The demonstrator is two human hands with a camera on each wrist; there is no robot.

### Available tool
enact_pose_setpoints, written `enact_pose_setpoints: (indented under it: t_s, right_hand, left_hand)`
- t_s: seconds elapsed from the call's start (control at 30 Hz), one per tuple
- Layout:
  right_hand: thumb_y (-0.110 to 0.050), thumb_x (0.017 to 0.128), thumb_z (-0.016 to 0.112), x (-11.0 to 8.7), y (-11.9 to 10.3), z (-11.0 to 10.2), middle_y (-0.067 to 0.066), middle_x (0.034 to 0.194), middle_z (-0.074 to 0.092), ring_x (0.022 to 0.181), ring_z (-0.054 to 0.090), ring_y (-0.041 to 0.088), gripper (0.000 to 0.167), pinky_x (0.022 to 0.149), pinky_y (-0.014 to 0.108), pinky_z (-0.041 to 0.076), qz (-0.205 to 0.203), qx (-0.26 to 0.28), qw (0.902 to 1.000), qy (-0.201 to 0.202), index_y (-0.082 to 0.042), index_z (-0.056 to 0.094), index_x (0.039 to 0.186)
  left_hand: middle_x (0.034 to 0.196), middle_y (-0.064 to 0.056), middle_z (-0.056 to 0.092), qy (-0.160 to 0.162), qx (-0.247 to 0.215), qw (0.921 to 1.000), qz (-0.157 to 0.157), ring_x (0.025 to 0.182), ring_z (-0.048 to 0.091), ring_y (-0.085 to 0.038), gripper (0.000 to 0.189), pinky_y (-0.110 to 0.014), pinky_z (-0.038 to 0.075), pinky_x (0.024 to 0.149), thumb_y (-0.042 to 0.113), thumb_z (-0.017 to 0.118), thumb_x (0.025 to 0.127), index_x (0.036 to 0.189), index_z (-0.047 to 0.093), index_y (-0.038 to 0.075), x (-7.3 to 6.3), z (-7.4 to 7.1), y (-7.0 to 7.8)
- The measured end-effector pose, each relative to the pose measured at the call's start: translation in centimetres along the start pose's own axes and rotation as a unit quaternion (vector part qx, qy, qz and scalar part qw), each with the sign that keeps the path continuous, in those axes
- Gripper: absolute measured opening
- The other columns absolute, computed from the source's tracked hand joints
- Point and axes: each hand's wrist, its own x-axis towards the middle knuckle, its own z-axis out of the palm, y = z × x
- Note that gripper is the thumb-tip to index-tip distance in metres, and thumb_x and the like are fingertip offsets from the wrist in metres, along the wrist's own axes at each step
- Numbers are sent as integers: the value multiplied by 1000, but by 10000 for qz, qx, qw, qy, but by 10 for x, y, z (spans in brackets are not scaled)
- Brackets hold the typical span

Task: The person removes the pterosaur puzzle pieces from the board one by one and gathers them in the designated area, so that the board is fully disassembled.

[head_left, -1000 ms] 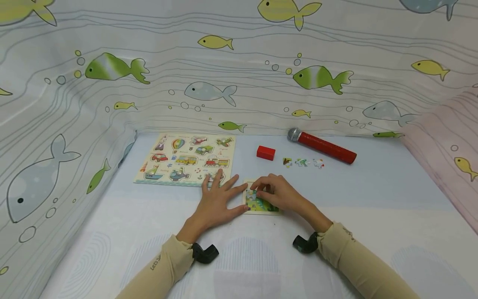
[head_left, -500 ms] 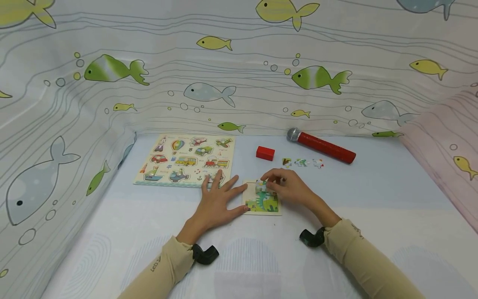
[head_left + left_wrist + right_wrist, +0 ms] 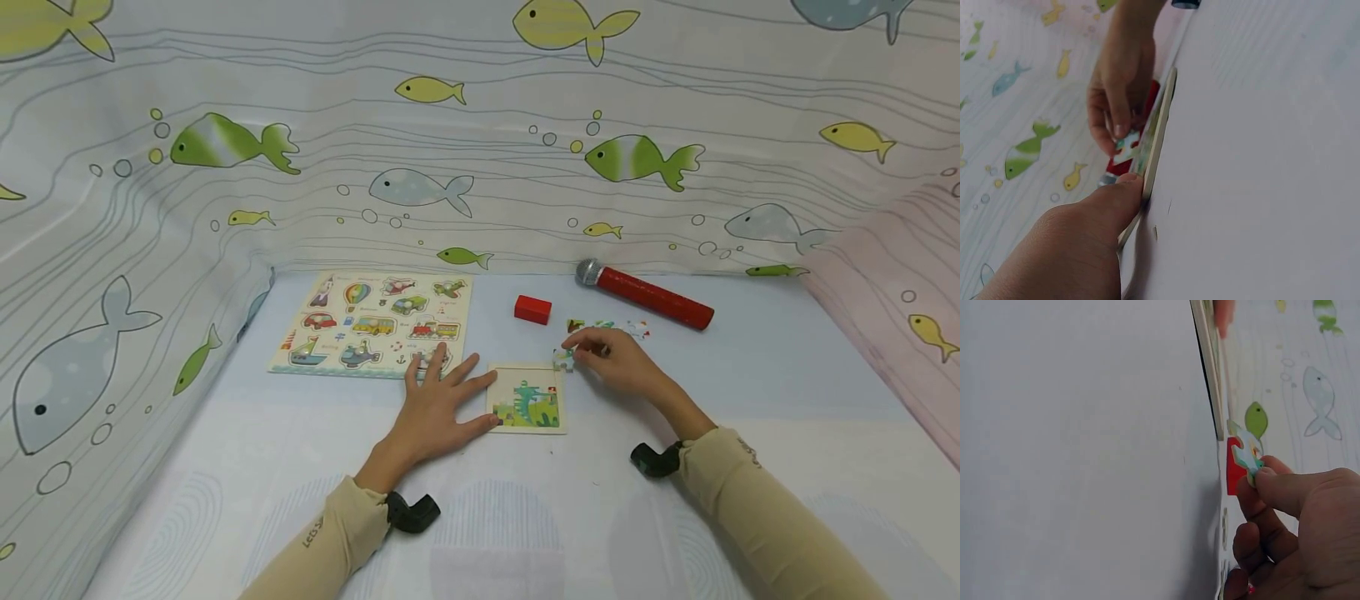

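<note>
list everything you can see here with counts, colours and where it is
puzzle tray: one, pale-framed, by the left hand
fitted dinosaur pieces: count unclear, mostly green, in the tray
held puzzle piece: one, multicoloured, pinched by the right hand
loose puzzle pieces: three visible, multicoloured, beyond the right hand
vehicle board: one, cream, left of the tray
block: one, red, beyond the tray
microphone: one, red and silver, far right
table cover: white and pale blue, beneath everything
fish-print curtain: mostly white, behind and at both sides
left hand: one, thumb on the tray
right hand: one, right of the tray
sleeves: two, beige
wrist devices: two, black, at the cuffs
</note>
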Motion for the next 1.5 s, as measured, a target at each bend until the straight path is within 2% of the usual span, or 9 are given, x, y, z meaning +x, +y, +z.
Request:
enact_pose_setpoints:
  t_s: [0.27,0.5,0.63,0.73,0.83,0.93,1.07,1.5]
  right_hand:
    - [-10,101,61,1,14,-9,8,112,71,92,52,22,23,79,27,45,278,-159,9994,122,-14,74,119]
    - [-10,101,60,2,18,-10,11,126,71,98,54,22,24,84,27,46,285,-214,9991,241,-12,73,122]
    - [-14,101,61,2,21,-10,9,120,71,94,54,22,25,80,28,46,330,-259,9986,307,-13,72,123]
    - [-17,97,68,1,24,-10,9,110,70,91,53,22,26,78,28,45,363,-341,9981,362,-13,72,122]
    - [-23,92,76,-1,27,-10,7,105,67,93,52,21,30,80,30,44,443,-429,9975,355,-13,72,120]
    - [-26,88,81,-1,28,-9,6,107,66,97,53,22,33,85,32,44,469,-436,9975,314,-14,72,118]
    - [-24,88,81,-1,27,-7,8,108,66,100,54,22,32,88,35,45,338,-419,9980,340,-13,72,117]
    - [-21,90,78,-2,30,0,8,103,65,95,52,21,27,82,31,43,265,-419,9968,629,-12,73,115]
  left_hand:
    - [164,3,40,-6,18,10000,12,159,9,-43,66,-70,-1,119,68,57,91,150,50,40,1,1,0]
    - [164,4,39,-27,56,10000,-13,159,8,-42,66,-71,0,119,69,56,91,150,49,41,0,1,-1]
    - [164,4,39,-22,39,10000,-18,159,9,-42,66,-70,-1,119,69,57,91,150,49,42,0,2,-1]
    - [164,4,39,-21,20,10000,-3,159,8,-42,66,-70,-1,119,68,57,91,150,49,41,0,2,-1]
    - [164,4,39,-23,38,10000,2,159,9,-42,66,-70,-1,119,68,57,91,150,49,41,0,2,-1]
    - [164,4,39,-8,65,10000,10,159,9,-42,66,-70,0,119,68,57,91,150,49,41,0,2,-1]
    - [164,4,39,11,92,10000,21,159,10,-42,66,-70,0,119,69,57,91,150,49,41,0,2,-2]
    - [164,4,39,14,73,10000,11,159,9,-43,66,-70,0,119,69,56,91,150,49,41,-1,1,-1]
